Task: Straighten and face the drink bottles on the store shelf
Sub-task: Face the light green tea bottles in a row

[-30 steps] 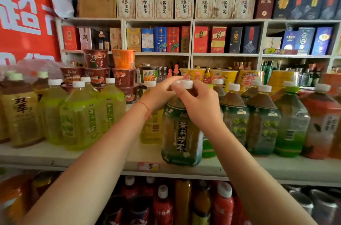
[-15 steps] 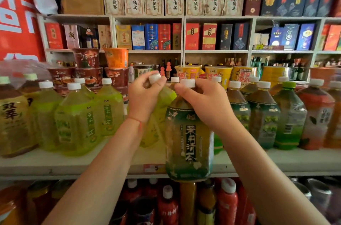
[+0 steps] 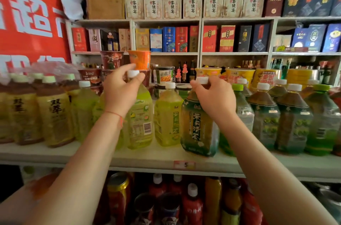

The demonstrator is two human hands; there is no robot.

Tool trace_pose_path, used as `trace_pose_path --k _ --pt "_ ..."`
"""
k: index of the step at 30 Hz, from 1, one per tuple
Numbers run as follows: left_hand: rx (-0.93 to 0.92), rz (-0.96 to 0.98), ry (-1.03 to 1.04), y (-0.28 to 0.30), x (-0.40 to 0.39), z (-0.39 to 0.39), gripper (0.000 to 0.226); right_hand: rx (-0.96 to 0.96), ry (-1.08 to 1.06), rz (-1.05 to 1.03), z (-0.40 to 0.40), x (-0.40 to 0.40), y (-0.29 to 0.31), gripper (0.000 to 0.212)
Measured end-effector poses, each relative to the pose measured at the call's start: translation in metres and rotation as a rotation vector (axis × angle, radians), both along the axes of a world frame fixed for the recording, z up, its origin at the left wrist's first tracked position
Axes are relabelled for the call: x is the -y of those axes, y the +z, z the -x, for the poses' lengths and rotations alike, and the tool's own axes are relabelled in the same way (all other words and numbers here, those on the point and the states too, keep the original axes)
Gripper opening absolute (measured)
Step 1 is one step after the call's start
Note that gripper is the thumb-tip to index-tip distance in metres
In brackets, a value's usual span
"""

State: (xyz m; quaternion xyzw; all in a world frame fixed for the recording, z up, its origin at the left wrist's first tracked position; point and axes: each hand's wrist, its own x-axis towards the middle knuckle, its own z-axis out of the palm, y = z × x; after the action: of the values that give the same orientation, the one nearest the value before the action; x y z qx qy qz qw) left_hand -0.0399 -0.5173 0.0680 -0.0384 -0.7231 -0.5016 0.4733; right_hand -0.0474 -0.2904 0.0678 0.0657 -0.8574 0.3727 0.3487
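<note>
While both hands pinch caps, two bottles stand near the shelf (image 3: pixel 151 158) front edge: left hand (image 3: pixel 120 93) fingers closed on the white cap (image 3: pixel 133 73) of a yellow-green bottle (image 3: pixel 141 119), right hand (image 3: pixel 215 98) closed on the white cap (image 3: pixel 202 80) of a dark green tea bottle (image 3: pixel 198 127). Yellow-green bottle is clear plastic, squarish body, pale liquid, turned so barcode and small-print panel face out, not the front label. Tea bottle has sloped shoulders, amber liquid, green wrap with white flowers and vertical Chinese characters facing front; its base looks slightly tilted, sitting further forward than its neighbours. Between them a second yellow-green bottle (image 3: pixel 168 117), white cap, vertical green label strip facing front, untouched. Left end: amber bottles (image 3: pixel 54 114) with pale green caps, bold black characters "双萃". Right side: more dark tea bottles (image 3: pixel 265 119), white caps, labels at mixed angles, plus one with a green cap (image 3: pixel 323 121). Shelf is flat white board, price tag (image 3: pixel 184 165) on the front lip reading "5". Thin red string (image 3: pixel 115 114) on left wrist. Behind: paper noodle cups (image 3: pixel 139 59), boxed goods, red banner (image 3: pixel 31 21) with white characters
</note>
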Motion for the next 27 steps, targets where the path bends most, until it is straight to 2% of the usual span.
trace_pose_path --k 5,9,12,14,15,17,19,20,24,27 --pt "0.063 0.063 0.035 -0.019 0.009 0.009 0.041 0.011 -0.135 -0.026 0.027 0.009 -0.023 0.040" --pt "0.149 0.155 0.047 -0.026 0.008 0.017 0.044 -0.011 -0.143 -0.037 0.033 0.009 -0.022 0.029" --pt "0.214 0.226 0.020 -0.023 0.018 0.022 0.049 -0.323 -0.149 -0.202 0.035 0.025 -0.018 0.026" --pt "0.244 0.276 0.005 -0.020 0.023 0.022 0.049 -0.390 -0.062 -0.272 0.028 0.045 -0.013 0.034" --pt "0.244 0.294 0.002 -0.020 0.026 0.022 0.048 -0.328 0.025 -0.327 0.024 0.056 -0.012 0.040" --pt "0.227 0.327 -0.008 -0.021 0.028 0.020 0.045 -0.065 0.108 -0.562 0.019 0.077 -0.018 0.065" --pt "0.212 0.351 -0.008 -0.024 0.029 0.020 0.039 0.163 -0.024 -0.888 0.018 0.090 -0.030 0.096" --pt "0.200 0.357 -0.008 -0.026 0.029 0.020 0.036 0.218 -0.085 -0.984 0.020 0.094 -0.034 0.105" --pt "0.131 0.366 0.016 -0.034 0.023 0.023 0.027 0.264 -0.097 -1.034 0.033 0.095 -0.027 0.124" --pt "0.115 0.351 0.028 -0.037 0.021 0.026 0.026 0.286 -0.048 -1.010 0.047 0.097 -0.023 0.128"
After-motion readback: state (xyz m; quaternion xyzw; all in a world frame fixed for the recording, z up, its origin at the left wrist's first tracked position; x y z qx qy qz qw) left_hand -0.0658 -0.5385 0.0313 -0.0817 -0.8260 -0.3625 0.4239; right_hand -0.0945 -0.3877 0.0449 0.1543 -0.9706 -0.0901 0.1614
